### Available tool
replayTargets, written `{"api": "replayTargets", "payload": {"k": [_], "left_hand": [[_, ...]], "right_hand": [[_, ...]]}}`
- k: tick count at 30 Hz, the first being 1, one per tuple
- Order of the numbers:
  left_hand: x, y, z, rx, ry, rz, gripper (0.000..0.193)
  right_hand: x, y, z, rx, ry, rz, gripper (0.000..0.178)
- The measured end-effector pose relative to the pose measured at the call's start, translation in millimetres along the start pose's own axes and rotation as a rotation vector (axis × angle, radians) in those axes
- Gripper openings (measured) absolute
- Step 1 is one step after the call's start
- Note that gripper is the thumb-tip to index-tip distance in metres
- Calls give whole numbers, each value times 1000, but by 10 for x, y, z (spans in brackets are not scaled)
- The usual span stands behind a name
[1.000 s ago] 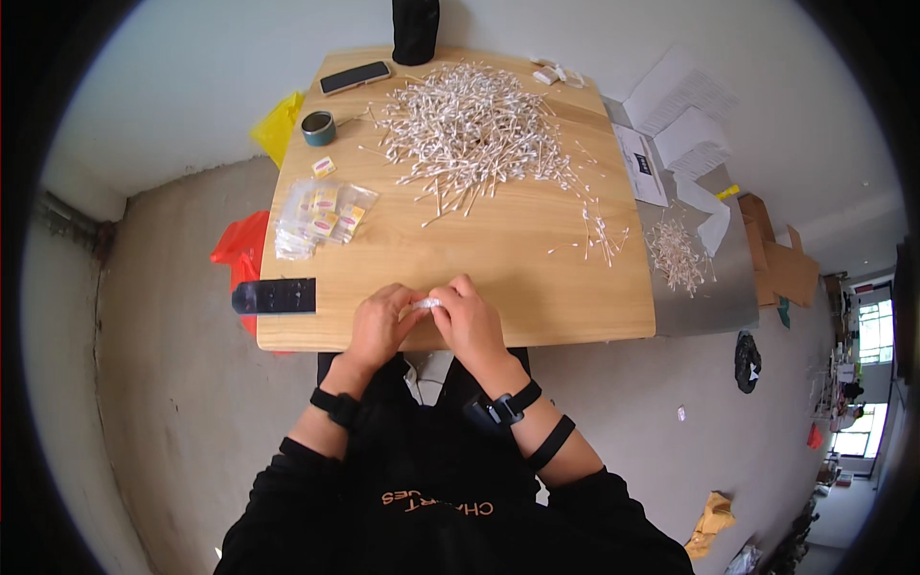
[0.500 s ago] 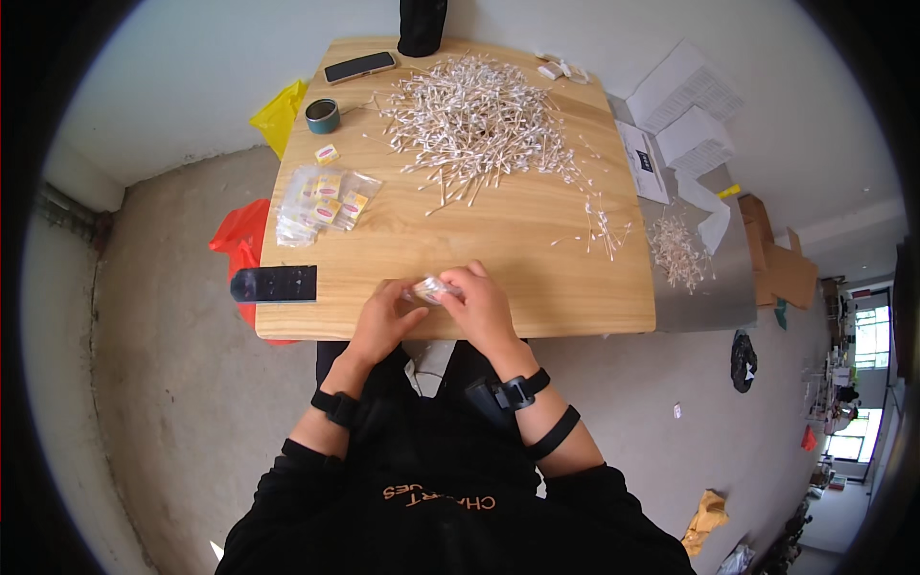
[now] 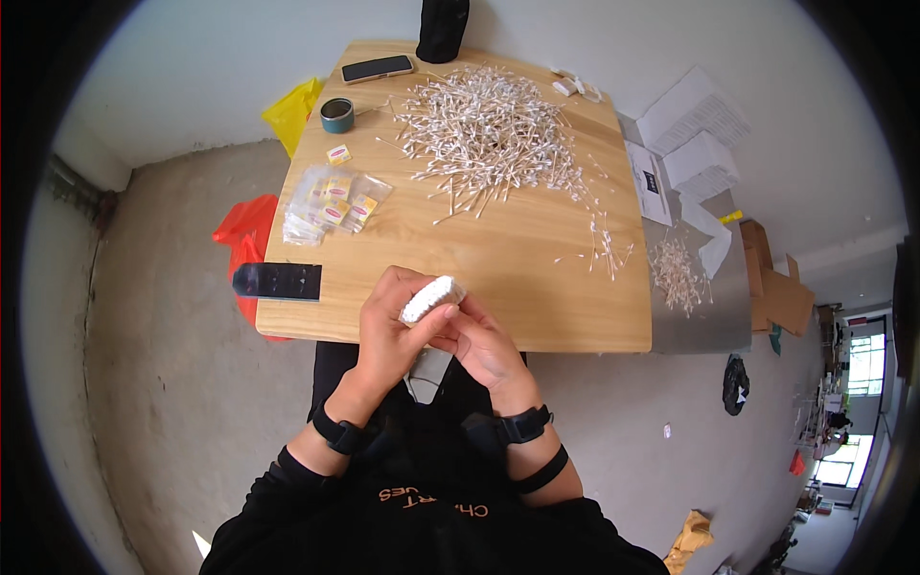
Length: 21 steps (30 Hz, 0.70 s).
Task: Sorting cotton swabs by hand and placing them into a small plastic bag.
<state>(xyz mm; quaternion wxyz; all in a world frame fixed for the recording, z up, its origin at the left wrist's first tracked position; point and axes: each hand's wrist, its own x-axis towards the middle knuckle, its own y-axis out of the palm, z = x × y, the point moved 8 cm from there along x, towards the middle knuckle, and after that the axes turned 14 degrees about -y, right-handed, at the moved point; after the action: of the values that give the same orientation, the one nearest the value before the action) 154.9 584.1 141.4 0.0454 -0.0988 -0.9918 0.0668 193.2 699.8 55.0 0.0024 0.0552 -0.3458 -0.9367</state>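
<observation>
Over the table's near edge, a packed bundle of cotton swabs [image 3: 433, 298] shows its white tips turned up towards me. My left hand [image 3: 385, 316] is closed round its left side, thumb along the near face. From the right, my right hand [image 3: 487, 347] grips the bundle's lower right end with its fingertips. Whether a bag wraps the bundle is hard to make out. Beyond my hands lies a big loose heap of cotton swabs [image 3: 489, 134]. Clear plastic bags [image 3: 305, 213] with yellow labels lie to the left.
A dark flat strip [image 3: 278, 282] juts over the wooden table's [image 3: 546, 307] left edge. Further back are a round tin [image 3: 337, 115], a phone [image 3: 378, 68] and a black pouch [image 3: 443, 29]. More swabs [image 3: 678, 273] lie on a grey surface at right.
Both hands have lifted and turned the small packet seen earlier, so the white swab tips now face up. My view has shifted slightly.
</observation>
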Motion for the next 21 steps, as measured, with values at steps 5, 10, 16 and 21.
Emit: {"api": "replayTargets", "payload": {"k": [5, 10, 16, 21], "left_hand": [[-35, 24, -119, 174, 94, -37, 25], [-31, 32, -276, 268, 256, 10, 26], [-73, -55, -283, 119, 207, 16, 26], [-99, -59, -333, 227, 304, 9, 24]], "right_hand": [[-16, 46, -87, 164, -25, 88, 34], [-22, -13, -131, 190, -37, 131, 34], [-26, 26, -108, 210, -31, 138, 31], [-37, 26, -107, 226, -32, 141, 29]]}}
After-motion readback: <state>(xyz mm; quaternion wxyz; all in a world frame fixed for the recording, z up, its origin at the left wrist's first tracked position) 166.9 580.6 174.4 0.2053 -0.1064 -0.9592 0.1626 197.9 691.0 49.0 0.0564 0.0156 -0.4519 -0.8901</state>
